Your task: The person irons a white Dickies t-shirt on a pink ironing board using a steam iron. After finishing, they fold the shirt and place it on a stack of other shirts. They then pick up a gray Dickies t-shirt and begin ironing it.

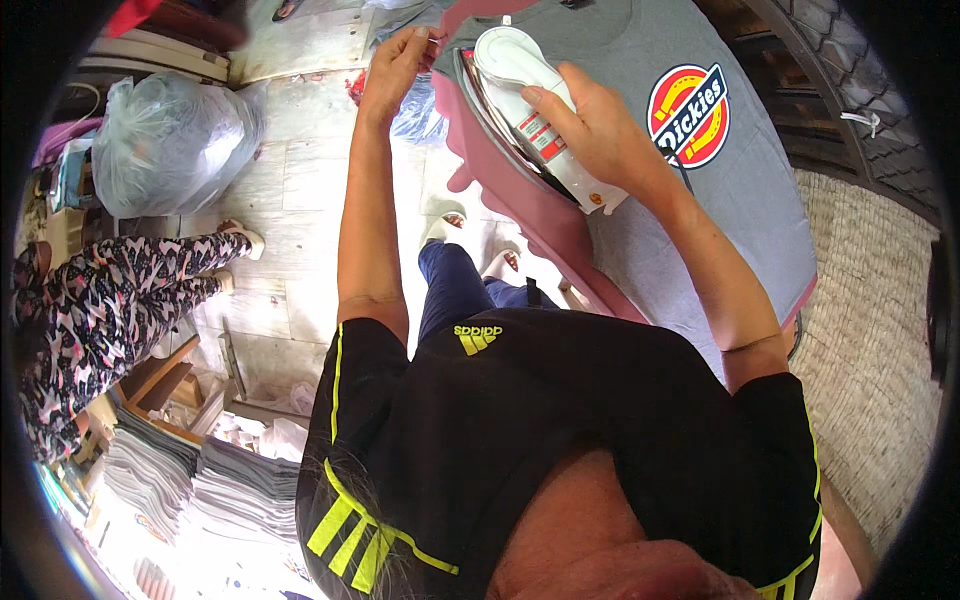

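Observation:
A white clothes iron (518, 62) with red markings on its side is in my right hand (605, 125), fingers wrapped round its handle. The iron rests over the near left edge of a grey T-shirt (640, 225). This shirt lies spread over a pink-covered ironing board (535, 220) and bears a round red and yellow print (688, 115). At the board's far left edge, my left hand (395, 70) has its fingers pinched together at the cloth's edge. Its fingertips are small in view; they seem to grip the shirt.
A big clear plastic bag (170, 145) stands on the pale tiled floor at the left. Below it, a person in patterned trousers (130, 290) is close by. Folded grey garments (240, 495) are stacked at lower left. A dark metal grille (860, 70) runs along the right.

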### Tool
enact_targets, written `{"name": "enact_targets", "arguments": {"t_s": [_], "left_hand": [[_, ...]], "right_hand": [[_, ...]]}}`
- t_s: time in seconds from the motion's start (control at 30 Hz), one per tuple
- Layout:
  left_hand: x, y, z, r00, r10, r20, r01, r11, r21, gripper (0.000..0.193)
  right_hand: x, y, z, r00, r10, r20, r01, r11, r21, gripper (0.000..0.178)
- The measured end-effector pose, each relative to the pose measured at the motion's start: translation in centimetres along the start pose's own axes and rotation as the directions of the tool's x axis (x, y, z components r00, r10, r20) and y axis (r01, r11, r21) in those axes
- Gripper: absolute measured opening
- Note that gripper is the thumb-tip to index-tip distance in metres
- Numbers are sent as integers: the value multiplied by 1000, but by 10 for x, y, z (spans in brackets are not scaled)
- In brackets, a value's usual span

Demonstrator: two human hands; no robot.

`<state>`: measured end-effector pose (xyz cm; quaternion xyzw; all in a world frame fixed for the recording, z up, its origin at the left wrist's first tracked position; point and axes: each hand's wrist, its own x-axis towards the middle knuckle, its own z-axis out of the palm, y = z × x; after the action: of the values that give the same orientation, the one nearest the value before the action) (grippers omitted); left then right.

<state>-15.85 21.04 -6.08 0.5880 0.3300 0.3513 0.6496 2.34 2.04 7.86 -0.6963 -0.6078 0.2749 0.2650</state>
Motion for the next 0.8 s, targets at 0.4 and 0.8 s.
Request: {"name": "enact_targets", "arguments": {"t_s": [0.4, 0.8], "left_hand": [[22, 14, 20, 995, 94, -35, -70, 900, 430, 44], [18, 28, 41, 946, 325, 14, -264, 743, 614, 43]], "right_hand": [[-29, 11, -11, 998, -1, -68, -4, 997, -76, 45], [-228, 1, -5, 803, 528, -276, -502, 849, 165, 37]]}}
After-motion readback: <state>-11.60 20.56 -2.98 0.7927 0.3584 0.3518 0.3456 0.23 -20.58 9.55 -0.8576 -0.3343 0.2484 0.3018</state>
